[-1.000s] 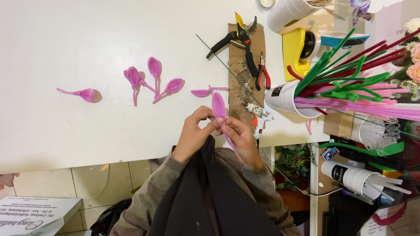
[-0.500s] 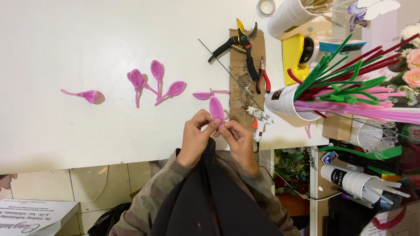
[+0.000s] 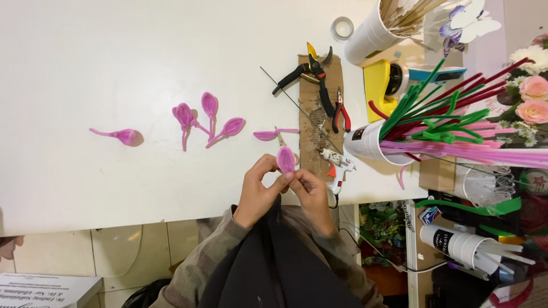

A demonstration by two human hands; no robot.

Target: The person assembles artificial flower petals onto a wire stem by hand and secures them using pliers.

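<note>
Both my hands hold one pink pipe-cleaner petal [image 3: 285, 158] upright just above the white table's [image 3: 114, 68] near edge. My left hand [image 3: 254, 194] pinches its lower left side. My right hand [image 3: 311, 191] grips its base from the right. Several finished pink petals lie on the table beyond: a cluster of three [image 3: 206, 120], a single one [image 3: 119, 136] far to the left, and a flat one [image 3: 273, 134] just above my hands.
A cardboard strip [image 3: 319, 97] carries black-handled pruners [image 3: 311, 71], red pliers [image 3: 341, 111] and a thin wire. A white glue gun [image 3: 337, 165] lies beside my right hand. White cups hold pipe cleaners [image 3: 451, 131] and sticks [image 3: 371, 34]; flowers and tape sit at the right.
My fingers have shifted slightly at the petal's base. The view has tilted a little, and nothing on the table has moved.
</note>
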